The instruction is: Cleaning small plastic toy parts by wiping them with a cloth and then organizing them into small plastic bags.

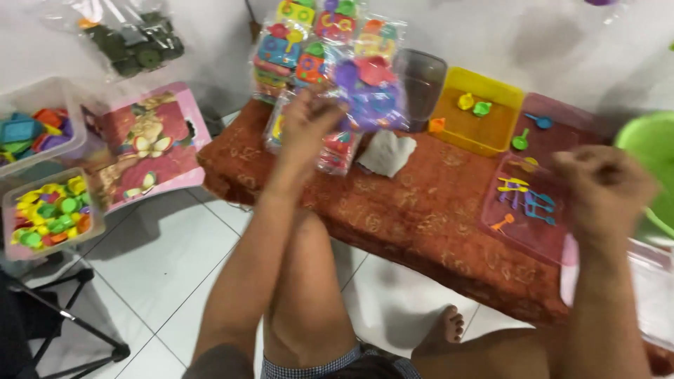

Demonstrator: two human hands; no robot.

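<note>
As seen from the head camera, the person sits with bare knees at 6 o'clock and one bare foot (444, 327) on the white tiled floor (161, 274). Beyond the knees a low table draped in a rust-red patterned cloth (414, 210) runs from 9 to 3 o'clock. At 3 o'clock the right hand (605, 188) hovers above a clear pink plastic tray (523, 235) of small coloured toy utensils; its fingers are curled into a loose fist, and motion blur prevents telling whether anything is pinched inside. At 12 o'clock the left hand (307, 126) has its fingers closed on a clear plastic bag of bright toy kitchen pieces (365, 91), held just above the cloth over a stack of similar bags (330, 151). The step in hand appears to be packing or sorting toy sets; the next move probably calls for steadying the held bag while the right hand fetches small pieces from the tray.

Farther back stand a crumpled white cloth (385, 153), a smoky transparent tub (421, 84) and a yellow plastic tub (484, 130). At 9 o'clock lie two clear bins of coloured parts (49, 210) and a pink printed box (151, 147). A green basin (649, 151) is cut off at the right edge, and blur leaves the bag's contents hard to make out.
</note>
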